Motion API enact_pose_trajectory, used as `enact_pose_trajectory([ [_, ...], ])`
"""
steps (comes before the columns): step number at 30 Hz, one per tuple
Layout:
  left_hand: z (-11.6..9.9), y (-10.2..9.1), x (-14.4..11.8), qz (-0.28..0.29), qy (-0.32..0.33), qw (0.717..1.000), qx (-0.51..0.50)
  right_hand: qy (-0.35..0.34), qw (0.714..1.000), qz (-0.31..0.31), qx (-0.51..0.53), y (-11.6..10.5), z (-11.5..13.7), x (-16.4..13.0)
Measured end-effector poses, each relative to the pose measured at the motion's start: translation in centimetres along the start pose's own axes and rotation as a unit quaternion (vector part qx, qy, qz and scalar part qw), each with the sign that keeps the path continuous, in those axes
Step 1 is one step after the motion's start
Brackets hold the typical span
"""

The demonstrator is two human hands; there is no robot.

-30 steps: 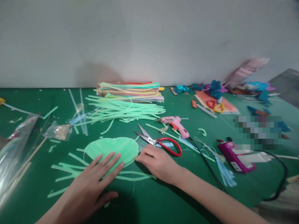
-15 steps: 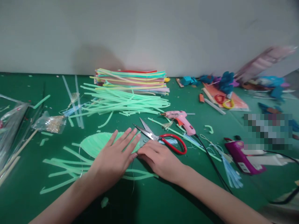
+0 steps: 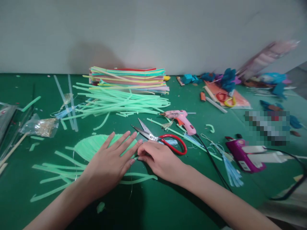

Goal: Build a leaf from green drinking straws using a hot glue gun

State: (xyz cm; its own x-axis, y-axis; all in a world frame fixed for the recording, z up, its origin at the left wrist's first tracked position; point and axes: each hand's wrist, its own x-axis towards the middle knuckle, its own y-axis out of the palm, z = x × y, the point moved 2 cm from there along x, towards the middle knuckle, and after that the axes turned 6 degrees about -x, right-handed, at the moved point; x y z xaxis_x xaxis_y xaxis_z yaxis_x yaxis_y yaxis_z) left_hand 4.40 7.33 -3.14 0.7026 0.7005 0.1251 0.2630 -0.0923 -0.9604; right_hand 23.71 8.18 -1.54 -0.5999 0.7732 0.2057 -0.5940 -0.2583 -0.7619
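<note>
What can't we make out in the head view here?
- Green leaf piece: its right part is hidden under the left hand.
- Right hand: its grip at the leaf tip is hidden by its own fingers.
- Pixelated patch: contents masked.
- Pink pack: motion-blurred.
- Clear bag: cut by left edge.

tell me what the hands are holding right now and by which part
The left hand lies flat, pressing on the green fan-shaped piece near its right end. The right hand seems to pinch that piece's right tip; the grip itself is hidden.
</note>
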Motion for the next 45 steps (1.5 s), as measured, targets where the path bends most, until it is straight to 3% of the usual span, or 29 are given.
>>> enact_pose_trajectory([
  [8, 0.3, -0.4, 0.1, -0.005, -0.063, 0.995, -0.08, -0.005, 1.0, 0.019, -0.015, -0.2, -0.1, 0.2],
  [17, 0.4, -0.4, 0.0, -0.003, -0.041, 0.995, -0.09, -0.039, 0.997, 0.028, -0.06, -0.3, -0.2, 0.4],
  [22, 0.4, -0.6, -0.2, 0.007, -0.035, 0.995, -0.089, -0.083, 0.982, -0.003, -0.171, -0.4, 0.8, 0.2],
  [27, 0.4, -0.6, -0.2, 0.008, -0.032, 0.996, -0.08, -0.097, 0.943, -0.04, -0.315, 0.1, 2.2, -0.2],
  [29, 0.4, -0.7, -0.1, 0.01, -0.033, 0.997, -0.076, -0.084, 0.94, -0.041, -0.329, 0.4, 2.5, -0.3],
  [35, 0.1, -0.8, -0.1, 0.012, -0.032, 0.998, -0.051, -0.003, 0.97, -0.041, -0.239, 0.9, 2.8, -0.2],
  [40, 0.0, -0.8, -0.1, 0.02, -0.039, 0.998, -0.04, -0.018, 0.954, -0.036, -0.297, 1.1, 3.4, -0.2],
  [45, 0.1, -0.9, -0.1, 0.023, -0.036, 0.998, -0.042, 0.009, 0.958, -0.042, -0.283, 2.0, 3.6, -0.5],
])
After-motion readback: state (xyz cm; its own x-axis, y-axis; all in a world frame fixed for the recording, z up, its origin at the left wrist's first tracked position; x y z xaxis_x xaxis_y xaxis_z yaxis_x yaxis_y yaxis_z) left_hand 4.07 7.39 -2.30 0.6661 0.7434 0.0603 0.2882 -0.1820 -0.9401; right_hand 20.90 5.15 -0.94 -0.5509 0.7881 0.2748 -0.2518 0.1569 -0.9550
